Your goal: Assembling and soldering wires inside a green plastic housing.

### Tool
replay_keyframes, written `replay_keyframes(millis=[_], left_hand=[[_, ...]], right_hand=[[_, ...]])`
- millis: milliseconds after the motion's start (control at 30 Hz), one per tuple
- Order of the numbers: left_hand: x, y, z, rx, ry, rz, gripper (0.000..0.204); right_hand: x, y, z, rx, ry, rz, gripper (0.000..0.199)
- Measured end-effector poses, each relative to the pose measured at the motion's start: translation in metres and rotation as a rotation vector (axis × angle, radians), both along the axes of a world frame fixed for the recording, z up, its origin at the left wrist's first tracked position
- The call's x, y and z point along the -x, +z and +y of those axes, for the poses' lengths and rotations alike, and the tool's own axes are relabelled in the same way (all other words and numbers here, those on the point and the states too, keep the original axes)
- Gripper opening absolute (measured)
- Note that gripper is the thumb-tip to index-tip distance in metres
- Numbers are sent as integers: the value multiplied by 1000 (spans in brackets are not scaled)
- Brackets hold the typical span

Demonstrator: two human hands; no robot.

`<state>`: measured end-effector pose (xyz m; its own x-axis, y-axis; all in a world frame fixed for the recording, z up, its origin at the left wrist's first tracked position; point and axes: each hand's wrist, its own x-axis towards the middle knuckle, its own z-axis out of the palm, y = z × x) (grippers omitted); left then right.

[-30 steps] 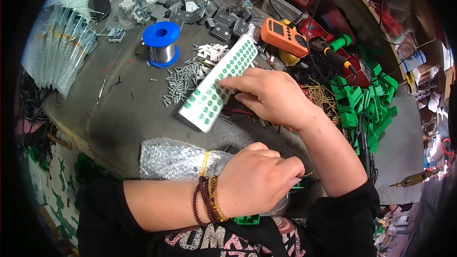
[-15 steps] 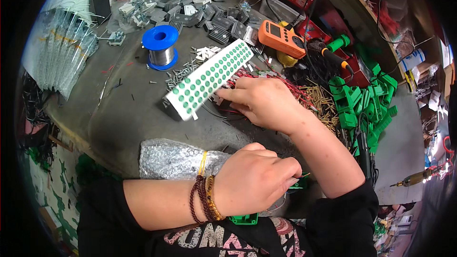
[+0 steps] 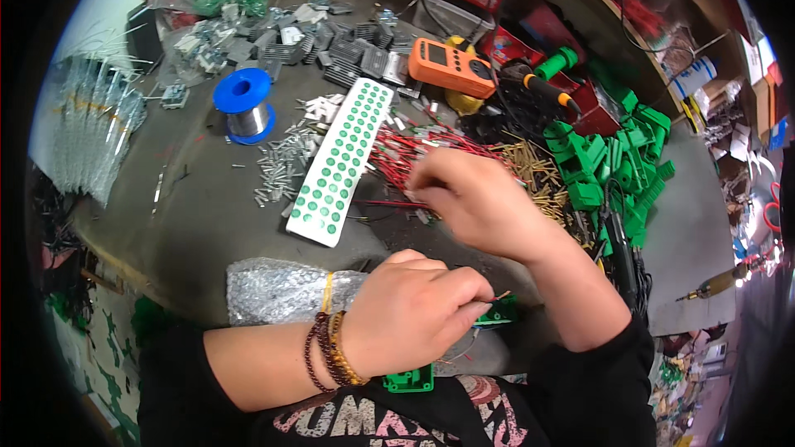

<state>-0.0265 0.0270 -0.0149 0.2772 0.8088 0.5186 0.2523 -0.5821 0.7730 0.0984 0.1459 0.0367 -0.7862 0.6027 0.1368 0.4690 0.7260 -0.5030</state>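
Observation:
My left hand point(image 3: 414, 314) is closed near my chest on a small green circuit board point(image 3: 497, 312), of which only an edge shows past the fingers. My right hand point(image 3: 476, 199) hovers blurred over a bundle of red wires point(image 3: 414, 149), its fingers pointing left; its grip is unclear. A long white strip with rows of green dots point(image 3: 339, 161) lies flat on the grey table point(image 3: 199, 215), just left of the wires and clear of both hands. Another green board point(image 3: 410, 381) peeks out below my left wrist.
A blue solder spool point(image 3: 243, 103) and scattered metal screws point(image 3: 286, 165) lie left of the strip. An orange multimeter point(image 3: 451, 66), brass pins point(image 3: 538, 170) and green plastic parts point(image 3: 613, 157) crowd the right. Bubble wrap point(image 3: 281, 290) lies under my left forearm. Grey components point(image 3: 331, 41) are piled at the back.
My right hand laid the dotted strip down flat on the table, let go of it, and moved right over the red wires. My left hand stayed put.

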Motion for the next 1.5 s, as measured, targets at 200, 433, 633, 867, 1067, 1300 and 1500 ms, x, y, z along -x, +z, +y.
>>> replay_keyframes(millis=[200,433,633,867,1067,1300,1500], left_hand=[[-3,3,2,3,30,28,9],[-4,7,2,-27,15,55,11],[-4,3,1,-58,24,42,13],[-2,5,0,-2,-18,18,36],[-1,6,0,-15,-16,77,53],[0,6,-2,13,-19,155,62],[-4,-5,2,-149,0,167,35]], right_hand=[[-100,30,-57,248,-79,247,11],[-109,25,-81,144,-176,266,14],[-99,22,-81,155,-77,172,14],[-97,24,-71,331,5,236,15],[-92,21,-69,309,72,149,13],[-95,14,-80,350,23,192,13],[-99,9,-97,93,-187,255,6]])
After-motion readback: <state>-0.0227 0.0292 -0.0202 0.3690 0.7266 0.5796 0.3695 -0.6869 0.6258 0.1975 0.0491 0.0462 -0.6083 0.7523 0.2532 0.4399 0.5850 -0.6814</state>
